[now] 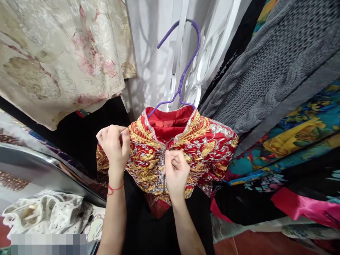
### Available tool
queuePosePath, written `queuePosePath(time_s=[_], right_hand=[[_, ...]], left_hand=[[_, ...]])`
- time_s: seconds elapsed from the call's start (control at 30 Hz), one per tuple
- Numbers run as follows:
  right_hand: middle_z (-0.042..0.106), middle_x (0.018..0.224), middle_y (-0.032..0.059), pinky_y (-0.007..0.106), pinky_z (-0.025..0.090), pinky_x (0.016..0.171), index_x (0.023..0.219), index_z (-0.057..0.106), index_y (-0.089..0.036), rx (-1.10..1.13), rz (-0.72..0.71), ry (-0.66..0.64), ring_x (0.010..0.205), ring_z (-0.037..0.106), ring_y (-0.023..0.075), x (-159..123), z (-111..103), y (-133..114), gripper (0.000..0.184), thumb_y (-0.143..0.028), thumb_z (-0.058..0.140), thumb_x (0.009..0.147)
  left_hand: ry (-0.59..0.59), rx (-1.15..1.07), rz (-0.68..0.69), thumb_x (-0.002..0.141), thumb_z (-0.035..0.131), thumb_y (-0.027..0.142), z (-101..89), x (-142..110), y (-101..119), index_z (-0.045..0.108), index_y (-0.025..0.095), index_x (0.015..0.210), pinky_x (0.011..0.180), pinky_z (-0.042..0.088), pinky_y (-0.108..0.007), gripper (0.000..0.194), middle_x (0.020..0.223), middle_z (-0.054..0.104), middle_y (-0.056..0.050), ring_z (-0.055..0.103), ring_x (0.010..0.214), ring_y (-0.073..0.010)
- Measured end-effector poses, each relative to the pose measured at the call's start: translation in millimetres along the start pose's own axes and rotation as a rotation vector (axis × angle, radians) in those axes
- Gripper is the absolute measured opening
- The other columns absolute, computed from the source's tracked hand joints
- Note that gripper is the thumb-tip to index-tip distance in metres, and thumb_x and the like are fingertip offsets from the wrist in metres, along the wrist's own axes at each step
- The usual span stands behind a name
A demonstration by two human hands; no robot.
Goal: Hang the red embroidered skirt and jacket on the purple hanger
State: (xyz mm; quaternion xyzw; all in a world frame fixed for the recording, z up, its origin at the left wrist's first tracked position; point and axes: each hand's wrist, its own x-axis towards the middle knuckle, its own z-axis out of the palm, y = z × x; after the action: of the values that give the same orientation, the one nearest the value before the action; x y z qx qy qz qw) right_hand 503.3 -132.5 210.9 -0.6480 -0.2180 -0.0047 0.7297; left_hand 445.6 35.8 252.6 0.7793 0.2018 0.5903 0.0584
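A red jacket (205, 145) with dense gold and silver embroidery hangs in front of me on a purple hanger (183, 76). Its stand collar is parted at the neck, showing the red lining and a small size label (168, 124). My left hand (114, 143), with a red string bracelet (115, 189) on the wrist, pinches the jacket at the shoulder on the left. At the centre front, just below the collar, the fingers of my right hand (176, 171) are closed on the edge of the jacket's front opening. Those fingers hide any fastening there.
A cream floral garment (63, 60) hangs at upper left. On the right hang a grey knit (276, 63) and a teal-and-yellow floral cloth (294, 138). The hanger's hook loops over a white metal frame (176, 42). A white spotted cloth (47, 212) lies at lower left.
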Motion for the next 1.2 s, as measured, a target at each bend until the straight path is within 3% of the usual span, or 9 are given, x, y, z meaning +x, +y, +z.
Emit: queuePosePath(time_s=[0.2, 0.3, 0.37, 0.47, 0.57, 0.7, 0.77, 1.03, 1.2], right_hand=[[0.039, 0.048, -0.0090, 0.021, 0.030, 0.038, 0.067, 0.043, -0.023, 0.005, 0.258, -0.139, 0.037, 0.040, 0.0074, -39, -29, 66, 0.044, -0.058, 0.059, 0.089], [0.045, 0.047, -0.0087, 0.021, 0.031, 0.036, 0.069, 0.046, -0.023, 0.087, 0.389, -0.293, 0.033, 0.042, 0.0078, -40, -39, 83, 0.045, -0.061, 0.062, 0.086], [0.045, 0.045, -0.0088, 0.020, 0.030, 0.035, 0.068, 0.046, -0.022, 0.109, 0.408, -0.368, 0.032, 0.041, 0.0075, -39, -40, 96, 0.045, -0.062, 0.063, 0.084], [0.045, 0.042, -0.0086, 0.021, 0.029, 0.035, 0.065, 0.046, -0.023, 0.051, 0.452, -0.393, 0.030, 0.039, 0.0077, -46, -38, 125, 0.047, -0.064, 0.064, 0.080], [0.045, 0.037, -0.0071, 0.022, 0.026, 0.033, 0.059, 0.044, -0.023, -0.019, 0.516, -0.391, 0.027, 0.038, 0.0092, -66, -39, 160, 0.051, -0.068, 0.065, 0.074], [0.044, 0.033, -0.0052, 0.023, 0.023, 0.032, 0.053, 0.041, -0.024, -0.055, 0.572, -0.385, 0.025, 0.038, 0.0108, -94, -44, 192, 0.057, -0.074, 0.063, 0.070], [0.045, 0.033, -0.0047, 0.023, 0.023, 0.033, 0.053, 0.039, -0.024, -0.069, 0.593, -0.370, 0.026, 0.039, 0.0111, -100, -45, 202, 0.058, -0.075, 0.063, 0.069], [0.044, 0.033, -0.0065, 0.022, 0.026, 0.031, 0.056, 0.041, -0.024, -0.102, 0.635, -0.365, 0.025, 0.037, 0.0101, -101, -35, 223, 0.061, -0.081, 0.059, 0.067], [0.046, 0.035, -0.0064, 0.022, 0.029, 0.033, 0.059, 0.040, -0.025, -0.201, 0.602, -0.388, 0.027, 0.040, 0.0104, -119, -25, 212, 0.058, -0.079, 0.054, 0.076]], left_hand=[[-0.034, -0.045, 0.023, 0.098, 0.045, 0.040, -12.6, -4, 9, 0.061, 0.025, 0.111, 0.106, 0.035, -0.049, 0.025, 0.109, 0.068, -0.010, 0.060, 0.112, -0.0268], [0.026, -0.088, -0.033, 0.089, 0.063, 0.042, -18.5, -34, 26, 0.056, 0.026, 0.122, 0.106, 0.041, -0.049, 0.038, 0.123, 0.063, -0.012, 0.056, 0.123, -0.0291], [0.037, -0.115, -0.103, 0.083, 0.071, 0.040, -15.9, -70, 38, 0.059, 0.026, 0.109, 0.094, 0.048, -0.044, 0.031, 0.106, 0.065, -0.009, 0.062, 0.105, -0.0264], [-0.280, -0.204, -0.249, 0.089, 0.064, 0.037, -3.3, -132, 50, 0.057, 0.024, 0.081, 0.073, 0.049, -0.033, 0.016, 0.082, 0.062, -0.004, 0.061, 0.077, -0.0192], [-0.539, -0.068, -0.486, 0.095, 0.049, 0.039, 9.9, -173, 47, 0.048, 0.023, 0.066, 0.064, 0.042, -0.028, 0.033, 0.069, 0.056, -0.001, 0.053, 0.063, -0.0150], [-0.910, -0.047, -0.527, 0.091, 0.051, 0.040, 15.8, -185, 32, 0.046, 0.021, 0.063, 0.058, 0.032, -0.026, 0.034, 0.063, 0.055, 0.001, 0.049, 0.057, -0.0132], [-1.017, -0.023, -0.535, 0.087, 0.056, 0.042, 17.1, -187, 27, 0.047, 0.021, 0.062, 0.058, 0.030, -0.026, 0.033, 0.061, 0.056, 0.002, 0.051, 0.058, -0.0134], [-0.888, 0.179, -0.726, 0.085, 0.052, 0.031, 27.5, -217, 17, 0.038, 0.019, 0.057, 0.059, 0.023, -0.024, 0.033, 0.054, 0.046, 0.003, 0.043, 0.054, -0.0110], [-0.787, 0.089, -0.825, 0.086, 0.046, 0.033, 12.6, -219, 6, 0.040, 0.020, 0.056, 0.058, 0.025, -0.024, 0.033, 0.051, 0.043, 0.003, 0.039, 0.051, -0.0111]])
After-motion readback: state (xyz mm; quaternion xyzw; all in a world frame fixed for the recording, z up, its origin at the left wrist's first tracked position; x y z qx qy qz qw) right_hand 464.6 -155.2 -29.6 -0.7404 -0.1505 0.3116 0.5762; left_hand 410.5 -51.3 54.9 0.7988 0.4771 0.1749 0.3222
